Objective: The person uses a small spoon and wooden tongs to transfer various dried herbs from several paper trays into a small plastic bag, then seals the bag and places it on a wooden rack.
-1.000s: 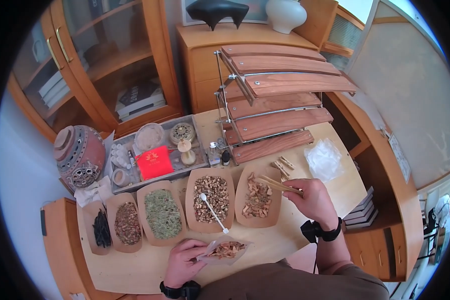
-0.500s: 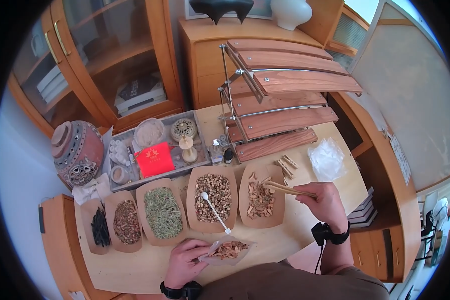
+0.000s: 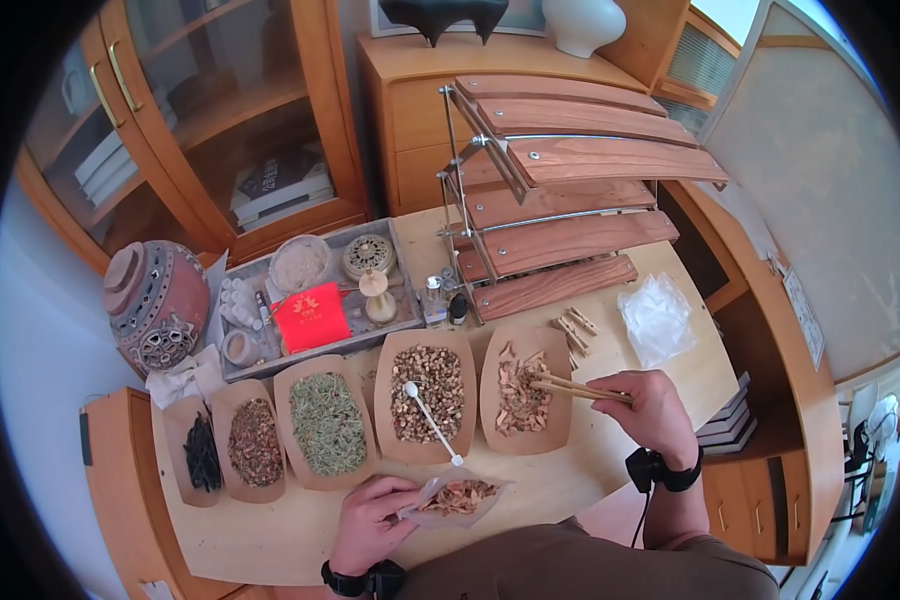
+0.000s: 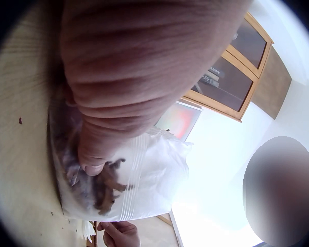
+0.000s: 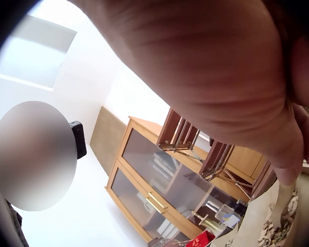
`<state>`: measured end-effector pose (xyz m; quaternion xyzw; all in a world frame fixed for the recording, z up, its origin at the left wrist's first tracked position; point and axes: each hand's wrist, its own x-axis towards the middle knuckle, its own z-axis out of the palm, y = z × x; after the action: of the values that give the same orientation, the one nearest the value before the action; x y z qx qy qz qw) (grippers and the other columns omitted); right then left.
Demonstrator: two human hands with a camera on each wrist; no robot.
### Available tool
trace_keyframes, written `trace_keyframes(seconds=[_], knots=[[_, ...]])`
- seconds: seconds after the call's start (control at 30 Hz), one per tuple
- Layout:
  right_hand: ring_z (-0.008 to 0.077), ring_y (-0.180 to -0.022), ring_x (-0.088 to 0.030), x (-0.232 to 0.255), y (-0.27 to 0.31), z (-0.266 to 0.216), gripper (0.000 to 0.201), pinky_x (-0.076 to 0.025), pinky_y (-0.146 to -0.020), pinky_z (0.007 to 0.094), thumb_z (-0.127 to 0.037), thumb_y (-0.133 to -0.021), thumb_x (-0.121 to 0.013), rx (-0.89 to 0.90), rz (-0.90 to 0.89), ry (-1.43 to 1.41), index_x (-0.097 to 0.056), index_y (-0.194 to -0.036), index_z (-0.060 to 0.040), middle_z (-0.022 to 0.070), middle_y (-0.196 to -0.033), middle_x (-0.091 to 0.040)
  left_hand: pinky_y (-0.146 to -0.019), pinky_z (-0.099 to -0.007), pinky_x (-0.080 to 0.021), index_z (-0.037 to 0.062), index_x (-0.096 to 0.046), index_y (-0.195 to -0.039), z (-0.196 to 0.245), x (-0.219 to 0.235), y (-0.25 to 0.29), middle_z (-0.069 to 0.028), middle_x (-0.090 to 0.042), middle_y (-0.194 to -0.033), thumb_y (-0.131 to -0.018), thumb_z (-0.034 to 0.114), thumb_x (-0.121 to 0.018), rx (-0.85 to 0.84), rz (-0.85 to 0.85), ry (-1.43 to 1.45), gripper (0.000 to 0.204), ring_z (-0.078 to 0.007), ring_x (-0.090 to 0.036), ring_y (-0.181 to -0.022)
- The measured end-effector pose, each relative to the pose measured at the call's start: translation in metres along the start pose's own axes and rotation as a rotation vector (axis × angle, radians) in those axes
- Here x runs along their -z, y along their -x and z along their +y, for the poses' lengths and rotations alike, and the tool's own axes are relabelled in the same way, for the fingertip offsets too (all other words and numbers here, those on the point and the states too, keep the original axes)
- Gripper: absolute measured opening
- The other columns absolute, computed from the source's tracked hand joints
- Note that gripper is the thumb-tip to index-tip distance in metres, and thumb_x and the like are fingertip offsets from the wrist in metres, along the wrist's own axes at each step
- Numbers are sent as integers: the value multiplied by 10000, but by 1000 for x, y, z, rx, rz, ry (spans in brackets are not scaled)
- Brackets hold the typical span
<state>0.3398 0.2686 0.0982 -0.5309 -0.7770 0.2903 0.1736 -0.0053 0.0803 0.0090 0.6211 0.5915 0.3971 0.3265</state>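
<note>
While our left grip [image 3: 378, 522] pinches the bag [image 3: 460, 497] at six o'clock, our right grip [image 3: 655, 410] pinches tweezers [image 3: 588, 389] over the tray [image 3: 559, 425], bag's one o'clock; likely picking chips [image 3: 515, 417], next needs a squeeze.

Slim tan wooden tongs [image 3: 578, 389] are pinched by the right hand [image 3: 652, 415], tips at the brown chips [image 3: 515, 408] in the rightmost paper tray [image 3: 532, 444], while a translucent zip-seal bag [image 4: 157, 180], partly filled with similar chips, is held by the left hand [image 3: 372, 522] on that tray's near-left side.
</note>
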Motion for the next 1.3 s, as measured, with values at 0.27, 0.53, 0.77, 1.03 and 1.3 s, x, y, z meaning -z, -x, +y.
trace_keyframes(seconds=[0.27,0.53,0.77,1.03,1.3], knots=[[321,-697,-709,2,2,6,230,-547,-645,374,-61,-845,-837,48,14,26,-827,-1074,-42,171,-850,-758,-724,-350,-551,81,-831,-1063,1,1,-1,-39,-756,-982,-758,87,-858,-4,-6,10,306,-237,-699,-818],[239,-635,-674,14,7,-6,268,-502,-605,325,-13,-837,-844,45,-14,-165,-825,-1104,-20,147,-778,-737,-761,-367,-569,76,-829,-1077,7,3,-1,-55,-755,-1005,-777,99,-859,73,-14,6,303,-255,-708,-847],[225,-644,-690,18,16,-35,318,-512,-607,324,37,-798,-865,402,-235,-438,-827,-1110,-8,111,-751,-732,-820,-377,-578,90,-813,-1151,1,4,0,-63,-743,-1035,-811,92,-824,-8,-40,5,340,-280,-709,-911],[237,-671,-699,9,12,-37,365,-508,-615,320,3,-783,-894,437,-330,-407,-818,-1140,-9,127,-804,-749,-820,-372,-576,97,-814,-1138,-2,3,1,-48,-736,-1028,-808,113,-837,-44,-31,11,331,-264,-708,-920],[105,-663,-616,19,15,-26,322,-463,-599,261,42,-839,-837,65,-114,-376,-797,-1158,19,52,-766,-684,-798,-367,-571,93,-820,-1110,0,2,0,-43,-740,-1006,-794,107,-842,-14,-40,-11,316,-255,-705,-900]])
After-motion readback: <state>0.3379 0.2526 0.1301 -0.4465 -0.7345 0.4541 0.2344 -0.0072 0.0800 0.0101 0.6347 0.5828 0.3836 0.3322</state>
